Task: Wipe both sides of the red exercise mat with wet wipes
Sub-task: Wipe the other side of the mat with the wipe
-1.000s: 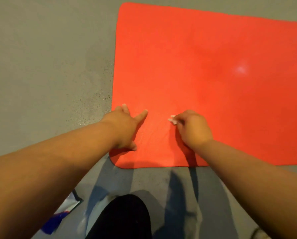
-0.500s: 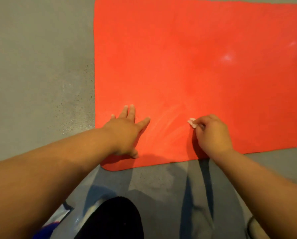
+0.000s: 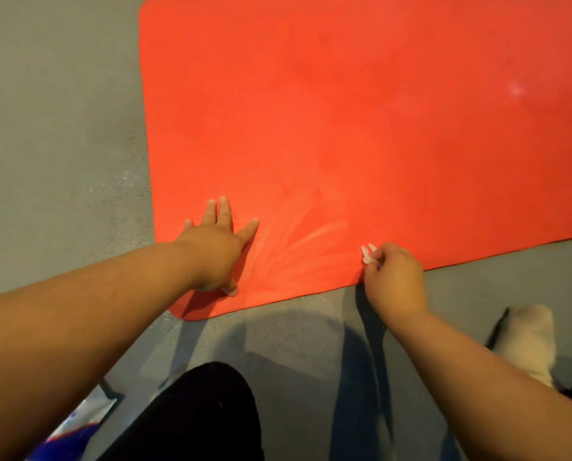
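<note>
On the grey floor point(image 3: 61, 128) the red exercise mat point(image 3: 344, 111) lies flat, its rounded near-left corner closest to the person. The left hand point(image 3: 214, 251) rests palm-down near that corner, fingers straight and spread, pressing on the mat. The right hand point(image 3: 394, 277), well apart from it, sits at the mat's near edge with fingers curled, pinching a small white wet wipe point(image 3: 367, 256) (only a scrap shows past the fingertips). Pale streaks point(image 3: 304, 247) fan across the mat between the hands. A black-clad knee point(image 3: 194, 410) and a socked foot point(image 3: 527, 341) are over the floor below.
</note>
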Demonstrator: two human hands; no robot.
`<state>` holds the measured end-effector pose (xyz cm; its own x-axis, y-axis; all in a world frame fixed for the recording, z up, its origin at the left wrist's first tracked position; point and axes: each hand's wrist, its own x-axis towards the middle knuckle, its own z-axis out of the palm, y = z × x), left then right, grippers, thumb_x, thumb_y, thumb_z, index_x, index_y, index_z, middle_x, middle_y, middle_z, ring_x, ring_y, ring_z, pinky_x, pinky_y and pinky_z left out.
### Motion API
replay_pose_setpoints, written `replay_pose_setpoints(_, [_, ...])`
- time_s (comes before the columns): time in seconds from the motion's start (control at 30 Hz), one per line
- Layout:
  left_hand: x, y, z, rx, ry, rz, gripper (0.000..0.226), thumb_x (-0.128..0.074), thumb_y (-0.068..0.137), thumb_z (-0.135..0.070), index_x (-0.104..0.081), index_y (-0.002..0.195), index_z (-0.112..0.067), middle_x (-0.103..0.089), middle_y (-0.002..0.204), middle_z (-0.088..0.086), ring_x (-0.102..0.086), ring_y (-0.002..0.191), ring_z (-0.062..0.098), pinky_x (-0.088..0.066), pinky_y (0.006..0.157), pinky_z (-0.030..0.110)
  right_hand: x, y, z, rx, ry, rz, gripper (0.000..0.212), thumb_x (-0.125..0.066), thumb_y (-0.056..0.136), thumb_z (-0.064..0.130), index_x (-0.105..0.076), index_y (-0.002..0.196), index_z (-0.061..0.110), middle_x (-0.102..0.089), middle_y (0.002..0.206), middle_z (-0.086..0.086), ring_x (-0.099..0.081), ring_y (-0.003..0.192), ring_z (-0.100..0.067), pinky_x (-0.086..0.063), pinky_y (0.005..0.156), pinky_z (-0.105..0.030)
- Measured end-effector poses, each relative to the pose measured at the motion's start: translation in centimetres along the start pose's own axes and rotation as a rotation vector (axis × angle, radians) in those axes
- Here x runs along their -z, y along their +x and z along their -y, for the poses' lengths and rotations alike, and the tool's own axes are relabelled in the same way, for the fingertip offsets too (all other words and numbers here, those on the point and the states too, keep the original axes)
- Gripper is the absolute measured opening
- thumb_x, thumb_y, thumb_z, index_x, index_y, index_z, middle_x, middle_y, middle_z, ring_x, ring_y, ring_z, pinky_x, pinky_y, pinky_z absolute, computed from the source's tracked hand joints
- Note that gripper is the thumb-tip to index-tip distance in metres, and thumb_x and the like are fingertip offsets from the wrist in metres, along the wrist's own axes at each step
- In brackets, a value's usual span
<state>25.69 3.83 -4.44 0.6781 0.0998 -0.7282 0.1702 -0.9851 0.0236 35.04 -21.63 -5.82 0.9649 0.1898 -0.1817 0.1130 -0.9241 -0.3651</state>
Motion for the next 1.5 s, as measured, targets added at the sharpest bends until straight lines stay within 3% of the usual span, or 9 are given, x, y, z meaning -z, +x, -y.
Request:
replay_pose_setpoints(0.2, [0.1,-0.1,-0.3,0.006,0.006,0.005,0.13,-0.078,0.068,-0.054,0.02,0.149,-0.028,0.03,0.149,0.029,0.018,0.141,0.046,-0.023,0.109,0.063,-4.1,-5.2,6.9,0.361,-0.001,0.406,0.02,-0.044,0.097,0.024,-0.056,0.094,0.008,-0.058,0.1,-0.014,-0.053,0.093,-0.032,-0.036,0.075,-0.036])
replay_pose_setpoints(0.5, [-0.1,0.1,0.1,-0.007,0.024,-0.014,0.132,-0.079,0.065,-0.055,0.019,0.149,-0.029,0.028,0.15,0.029,0.015,0.142,0.046,-0.026,0.109,0.062,1.1,0.7,-2.4,-0.117,0.014,-0.022,0.009,-0.052,0.085,0.003,-0.061,0.087,0.002,-0.065,0.09,-0.022,-0.06,0.084,-0.037,-0.038,0.067,-0.034])
replay_pose_setpoints(0.73, [-0.3,0.1,0.3,-0.001,-0.007,-0.044,0.129,-0.079,0.064,-0.056,0.016,0.149,-0.034,0.027,0.152,0.023,0.014,0.144,0.041,-0.025,0.111,0.059,-5.1,-4.7,7.2,0.496,0.074,0.366,0.02,-0.049,0.092,0.015,-0.061,0.109,0.014,-0.055,0.106,-0.006,-0.049,0.101,-0.024,-0.038,0.089,-0.034])
replay_pose_setpoints(0.83, [-0.3,0.0,0.5,-0.011,0.003,-0.055,0.128,-0.079,0.064,-0.057,0.015,0.149,-0.035,0.026,0.153,0.022,0.013,0.145,0.039,-0.027,0.111,0.058,-3.0,-0.4,4.5,0.571,0.009,0.309,0.019,-0.054,0.087,0.011,-0.064,0.102,0.011,-0.06,0.102,-0.01,-0.054,0.1,-0.028,-0.042,0.087,-0.036])
replay_pose_setpoints(1.03, [0.0,-0.3,0.7,-0.012,0.02,-0.11,0.131,-0.077,0.061,-0.063,0.019,0.148,-0.037,0.018,0.157,0.019,0.003,0.147,0.035,-0.035,0.108,0.051,-1.9,4.7,3.9,0.129,0.049,-0.057,0.012,-0.055,0.084,0.005,-0.066,0.089,0.003,-0.063,0.095,-0.018,-0.057,0.092,-0.035,-0.035,0.078,-0.036])
replay_pose_setpoints(1.27, [0.5,-0.6,3.0,0.014,-0.119,-0.353,0.106,-0.063,0.072,-0.069,-0.004,0.152,-0.034,-0.019,0.158,-0.01,-0.034,0.138,0.017,-0.041,0.103,0.035,-4.9,-0.2,8.6,0.813,0.005,0.432,0.029,-0.045,0.09,0.024,-0.069,0.097,0.009,-0.059,0.095,-0.01,-0.055,0.093,-0.03,-0.046,0.085,-0.038])
replay_pose_setpoints(1.33, [0.3,-0.5,3.2,0.011,-0.128,-0.338,0.1,-0.063,0.074,-0.068,-0.011,0.152,-0.034,-0.014,0.159,-0.012,-0.031,0.14,0.016,-0.04,0.105,0.036,-3.5,4.2,7.4,0.701,-0.002,0.28,0.023,-0.053,0.09,0.021,-0.071,0.093,0.007,-0.06,0.091,-0.012,-0.058,0.091,-0.033,-0.045,0.082,-0.036])
replay_pose_setpoints(1.43, [0.0,-0.5,3.1,0.014,-0.136,-0.309,0.095,-0.063,0.074,-0.067,-0.018,0.151,-0.033,-0.013,0.159,-0.012,-0.031,0.139,0.016,-0.041,0.105,0.038,-1.0,10.3,4.8,0.262,-0.045,-0.025,0.018,-0.058,0.088,0.013,-0.071,0.096,0.003,-0.063,0.1,-0.02,-0.058,0.096,-0.036,-0.038,0.083,-0.036])
replay_pose_setpoints(1.5, [0.3,-0.3,2.7,0.013,-0.123,-0.33,0.095,-0.066,0.073,-0.064,-0.019,0.15,-0.033,-0.021,0.156,-0.008,-0.036,0.135,0.019,-0.043,0.102,0.039,-1.4,9.4,5.0,0.193,-0.04,-0.068,0.019,-0.056,0.088,0.011,-0.071,0.095,0.002,-0.063,0.1,-0.021,-0.058,0.095,-0.036,-0.038,0.083,-0.035])
